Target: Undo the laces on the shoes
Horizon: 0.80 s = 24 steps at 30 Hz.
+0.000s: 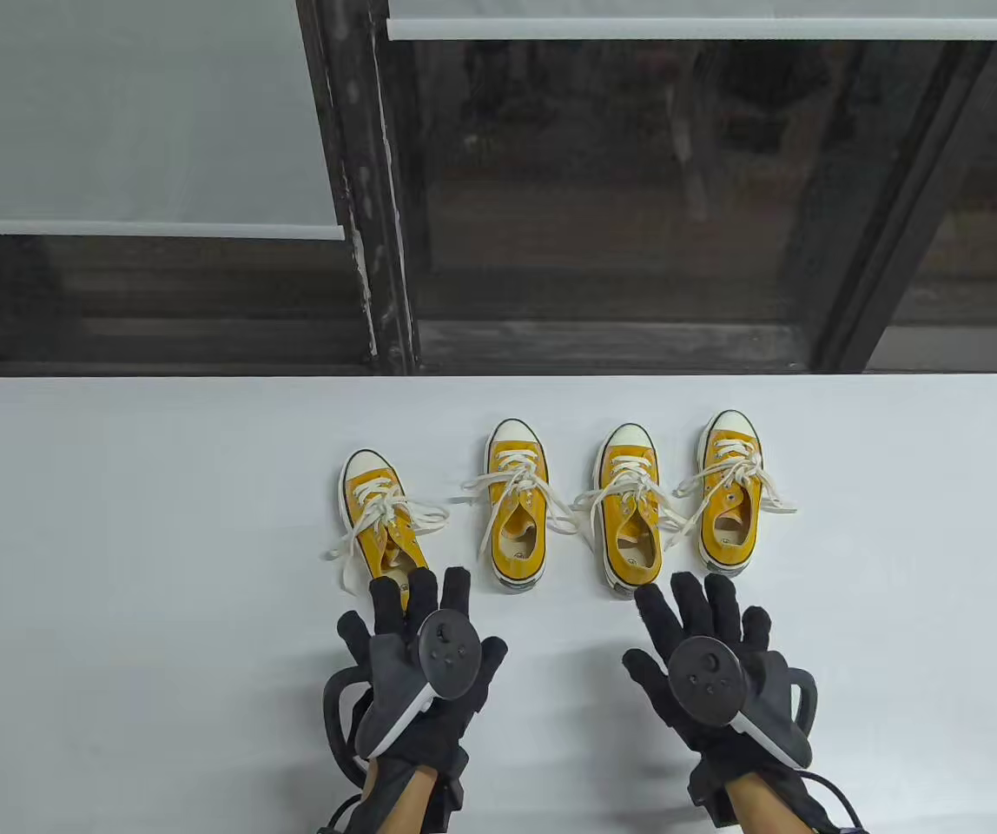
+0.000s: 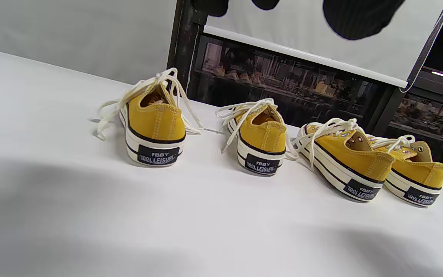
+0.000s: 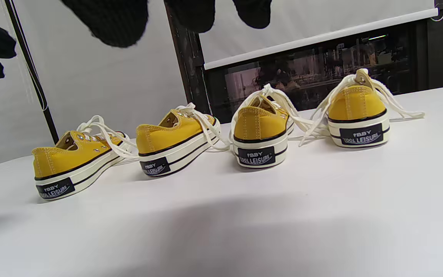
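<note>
Several yellow canvas sneakers stand in a row on the white table, toes away from me. Their white laces look tied in loose bows, with ends lying on the table. My left hand is open with fingers spread, and its fingertips overlap the heel of the leftmost sneaker. I cannot tell whether they touch it. My right hand is open with fingers spread, just short of the heels of the third sneaker and the rightmost sneaker. Neither hand holds anything. The second sneaker stands between the hands.
The far table edge runs just behind the toes, with dark window frames and white roller blinds beyond. In the left wrist view the leftmost sneaker's heel faces the camera. In the right wrist view the rightmost sneaker's heel does.
</note>
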Each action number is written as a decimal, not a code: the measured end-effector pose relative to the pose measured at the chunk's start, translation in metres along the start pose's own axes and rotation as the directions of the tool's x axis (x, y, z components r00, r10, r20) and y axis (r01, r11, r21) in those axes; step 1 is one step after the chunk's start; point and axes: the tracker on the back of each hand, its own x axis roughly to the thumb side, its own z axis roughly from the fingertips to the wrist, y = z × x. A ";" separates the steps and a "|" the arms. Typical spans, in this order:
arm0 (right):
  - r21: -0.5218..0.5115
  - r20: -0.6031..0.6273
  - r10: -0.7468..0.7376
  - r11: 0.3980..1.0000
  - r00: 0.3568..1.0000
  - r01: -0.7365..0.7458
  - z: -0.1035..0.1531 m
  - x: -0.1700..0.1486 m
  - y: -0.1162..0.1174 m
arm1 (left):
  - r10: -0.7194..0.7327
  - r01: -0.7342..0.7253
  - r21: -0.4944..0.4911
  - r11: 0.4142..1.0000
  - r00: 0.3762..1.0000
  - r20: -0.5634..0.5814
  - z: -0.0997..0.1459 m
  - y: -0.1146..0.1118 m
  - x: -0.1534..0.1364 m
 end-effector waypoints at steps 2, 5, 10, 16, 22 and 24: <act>0.003 0.001 -0.003 1.000 1.000 0.003 0.000 0.000 0.000 | 0.000 0.000 0.000 1.000 1.000 -0.001 0.000 0.000 0.000; 0.006 0.001 0.001 1.000 1.000 -0.001 0.000 0.001 0.000 | -0.003 0.003 0.000 1.000 1.000 -0.002 0.000 0.001 0.000; 0.015 -0.002 -0.008 1.000 1.000 0.008 0.000 0.000 0.000 | 0.008 -0.008 -0.006 1.000 1.000 0.003 0.000 0.000 0.000; 0.022 -0.010 -0.037 0.999 0.999 0.037 -0.001 -0.001 -0.002 | 0.015 -0.014 -0.026 1.000 1.000 0.009 -0.001 -0.001 0.001; 0.023 -0.018 -0.065 0.998 0.998 0.065 -0.001 -0.002 -0.004 | 0.050 -0.050 -0.036 0.998 0.999 0.021 -0.002 0.003 0.002; 0.027 -0.024 -0.068 0.997 0.997 0.069 -0.001 -0.003 -0.004 | 0.083 -0.082 -0.057 0.995 0.996 0.016 -0.004 0.006 0.002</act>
